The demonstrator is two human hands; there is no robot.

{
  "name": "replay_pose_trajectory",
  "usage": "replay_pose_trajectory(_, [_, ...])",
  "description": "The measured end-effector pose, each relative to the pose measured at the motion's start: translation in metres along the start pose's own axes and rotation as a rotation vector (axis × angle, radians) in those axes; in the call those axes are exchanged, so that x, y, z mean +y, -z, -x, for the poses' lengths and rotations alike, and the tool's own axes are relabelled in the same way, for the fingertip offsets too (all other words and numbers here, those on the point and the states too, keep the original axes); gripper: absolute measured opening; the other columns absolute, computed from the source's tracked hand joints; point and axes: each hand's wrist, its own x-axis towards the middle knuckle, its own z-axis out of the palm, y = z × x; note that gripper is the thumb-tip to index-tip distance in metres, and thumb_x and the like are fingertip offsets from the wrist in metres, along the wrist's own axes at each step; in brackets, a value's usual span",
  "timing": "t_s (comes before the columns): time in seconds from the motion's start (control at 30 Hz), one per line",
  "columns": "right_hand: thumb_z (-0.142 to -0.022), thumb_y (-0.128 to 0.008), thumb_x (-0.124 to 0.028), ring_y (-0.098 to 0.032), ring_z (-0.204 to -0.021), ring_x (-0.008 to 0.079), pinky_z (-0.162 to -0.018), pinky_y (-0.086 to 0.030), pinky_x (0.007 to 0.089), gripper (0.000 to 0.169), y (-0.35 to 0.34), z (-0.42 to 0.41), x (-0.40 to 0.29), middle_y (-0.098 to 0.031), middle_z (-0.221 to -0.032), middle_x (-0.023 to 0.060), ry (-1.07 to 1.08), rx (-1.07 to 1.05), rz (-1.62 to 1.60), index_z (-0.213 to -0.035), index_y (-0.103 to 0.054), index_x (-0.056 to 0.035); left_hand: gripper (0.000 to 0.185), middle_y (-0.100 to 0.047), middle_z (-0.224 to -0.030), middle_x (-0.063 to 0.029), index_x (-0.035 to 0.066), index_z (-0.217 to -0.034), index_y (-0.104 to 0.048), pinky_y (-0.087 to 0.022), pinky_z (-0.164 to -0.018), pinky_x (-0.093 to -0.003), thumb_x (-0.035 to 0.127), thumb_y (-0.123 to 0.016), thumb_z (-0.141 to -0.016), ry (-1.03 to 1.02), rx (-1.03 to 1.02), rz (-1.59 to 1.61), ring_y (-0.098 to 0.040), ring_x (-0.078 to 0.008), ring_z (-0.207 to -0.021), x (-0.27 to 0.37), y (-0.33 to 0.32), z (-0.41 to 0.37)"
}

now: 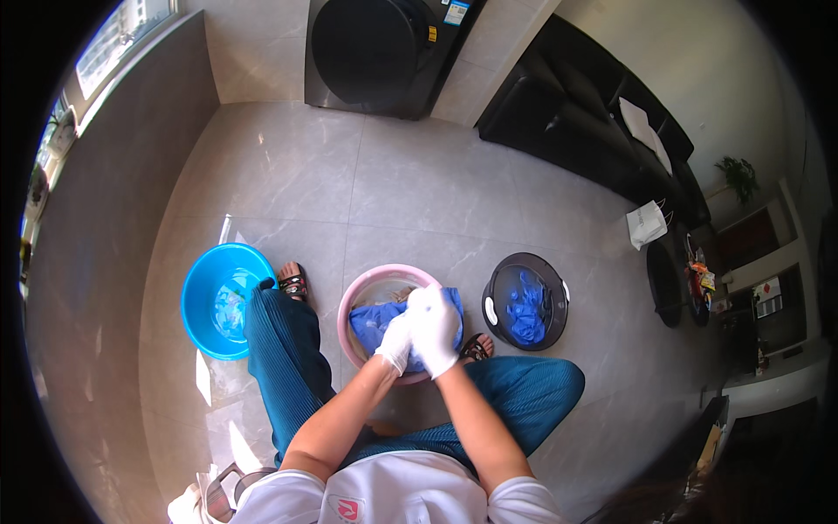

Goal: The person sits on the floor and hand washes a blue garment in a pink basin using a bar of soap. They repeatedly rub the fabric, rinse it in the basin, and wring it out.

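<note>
Before me stands a pink-rimmed basin with a wet blue cloth and some water in it. A bit of brownish cloth shows at its far side. Both my hands wear white gloves and are pressed together above the basin, fists closed on the blue cloth. My left hand is on the left, partly overlapped by my right hand. Blue fabric spreads out on both sides of them and below. The fingers are blurred, and the gripped part of the cloth is hidden.
On the left, a bright blue tub holds water, beside my knee. A dark basin with blue cloth stands on the right. Farther off are a front-loading washing machine, a black sofa and a white paper bag.
</note>
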Motion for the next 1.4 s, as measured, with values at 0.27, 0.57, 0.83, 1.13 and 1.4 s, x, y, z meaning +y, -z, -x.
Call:
replay_pose_trajectory(0.27, [-0.088,-0.078,-0.020,-0.066,-0.075,0.0332,-0.067,-0.051,0.0452,0.023,0.019,0.023,-0.032,-0.064,-0.078,0.0124,0.220,0.004,-0.050,-0.084,-0.060,-0.0082,0.034,-0.071,-0.115,-0.0045,0.003,-0.126,-0.067,-0.051,-0.094,-0.0286,0.028,-0.053,-0.109,-0.149,-0.002,-0.364,-0.064,-0.0137,-0.105,0.026,-0.001,0.009])
replay_pose_trajectory(0.57, [-0.097,-0.068,-0.027,-0.066,-0.066,0.0396,-0.059,-0.049,0.0507,0.027,0.007,-0.043,0.016,-0.066,-0.072,0.0148,-0.064,-0.025,0.153,-0.082,-0.057,-0.0083,0.030,-0.072,-0.116,-0.0039,0.004,-0.124,-0.069,-0.052,-0.095,-0.0282,0.024,-0.059,-0.105,-0.099,-0.099,0.076,-0.066,-0.0143,-0.103,0.021,-0.018,0.023])
replay_pose_trajectory(0.83, [-0.085,-0.078,-0.013,-0.071,-0.074,0.0308,-0.065,-0.054,0.0424,0.023,0.004,0.045,-0.038,-0.070,-0.080,0.0111,0.505,-0.088,-0.017,-0.104,-0.068,-0.0054,0.017,-0.067,-0.090,0.0015,0.012,-0.107,-0.068,-0.053,-0.072,-0.0288,0.024,-0.056,-0.107,-0.043,-0.171,0.318,-0.060,-0.0107,-0.076,0.021,0.007,0.000])
replay_pose_trajectory(1.13, [-0.093,-0.073,-0.030,-0.068,-0.070,0.0368,-0.060,-0.051,0.0489,0.026,0.016,-0.021,-0.001,-0.068,-0.075,0.0129,0.100,0.043,0.127,-0.084,-0.060,-0.0093,0.028,-0.072,-0.113,-0.0038,0.006,-0.123,-0.068,-0.055,-0.091,-0.0301,0.025,-0.056,-0.107,-0.002,-0.121,0.186,-0.067,-0.0154,-0.102,-0.003,0.000,0.000])
replay_pose_trajectory(1.4, [-0.095,-0.069,-0.028,-0.067,-0.069,0.0408,-0.059,-0.050,0.0520,0.023,0.005,0.000,-0.010,-0.067,-0.073,0.0172,0.057,0.006,0.068,-0.084,-0.060,-0.0095,0.031,-0.070,-0.103,-0.0046,0.002,-0.125,-0.067,-0.051,-0.089,-0.0318,0.025,-0.058,-0.105,-0.247,0.043,-0.300,-0.064,-0.0173,-0.096,-0.009,0.004,0.002])
